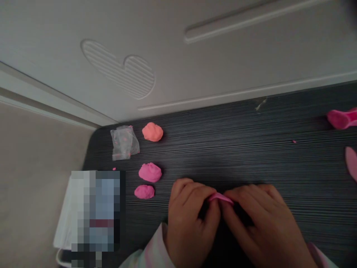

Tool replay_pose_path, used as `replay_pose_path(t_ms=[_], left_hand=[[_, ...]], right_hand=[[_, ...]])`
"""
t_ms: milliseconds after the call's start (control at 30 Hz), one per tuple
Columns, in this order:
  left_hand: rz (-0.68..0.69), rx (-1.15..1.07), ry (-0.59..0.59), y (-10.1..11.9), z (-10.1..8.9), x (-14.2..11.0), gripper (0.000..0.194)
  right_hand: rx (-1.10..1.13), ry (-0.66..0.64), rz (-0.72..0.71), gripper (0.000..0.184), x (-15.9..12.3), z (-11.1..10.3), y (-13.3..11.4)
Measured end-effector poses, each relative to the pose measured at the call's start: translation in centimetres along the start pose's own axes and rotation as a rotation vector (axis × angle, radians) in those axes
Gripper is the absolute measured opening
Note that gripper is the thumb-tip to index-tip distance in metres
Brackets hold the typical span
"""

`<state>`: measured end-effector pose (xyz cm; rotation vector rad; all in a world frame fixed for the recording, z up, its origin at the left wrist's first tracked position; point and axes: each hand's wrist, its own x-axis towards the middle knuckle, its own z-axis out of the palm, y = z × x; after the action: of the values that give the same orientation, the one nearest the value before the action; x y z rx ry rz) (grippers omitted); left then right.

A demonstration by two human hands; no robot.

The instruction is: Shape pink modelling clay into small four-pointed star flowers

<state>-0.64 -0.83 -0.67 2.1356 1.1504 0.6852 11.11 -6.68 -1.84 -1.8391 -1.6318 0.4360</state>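
Note:
Between my two hands is a small flattened piece of pink modelling clay [221,197]. My left hand [192,219] pinches its left end between thumb and forefinger, and my right hand [260,219] pinches the right end the same way. The hands nearly meet just above the dark table. To the left of my left hand lie two pink clay lumps, a larger one [150,172] and a smaller one [144,191] in front of it. Farther back rests an orange clay lump [152,131].
A crumpled clear plastic bag [124,142] lies by the table's back left corner. White and pixelated items [92,212] are at the left edge. At far right are a pink shaped object [341,118] and a flat pink piece [351,163]. A pale panel [223,70] stands behind the dark table [223,149].

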Motion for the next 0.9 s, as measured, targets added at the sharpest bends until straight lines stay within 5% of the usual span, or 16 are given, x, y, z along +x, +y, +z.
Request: replay_pose_path(t_ms=[900], left_hand=[[0.082, 0.090, 0.123, 0.00, 0.48, -0.50, 0.006]], right_hand=[[-0.065, 0.111, 0.031, 0.019, 0.04, 0.46, -0.38]])
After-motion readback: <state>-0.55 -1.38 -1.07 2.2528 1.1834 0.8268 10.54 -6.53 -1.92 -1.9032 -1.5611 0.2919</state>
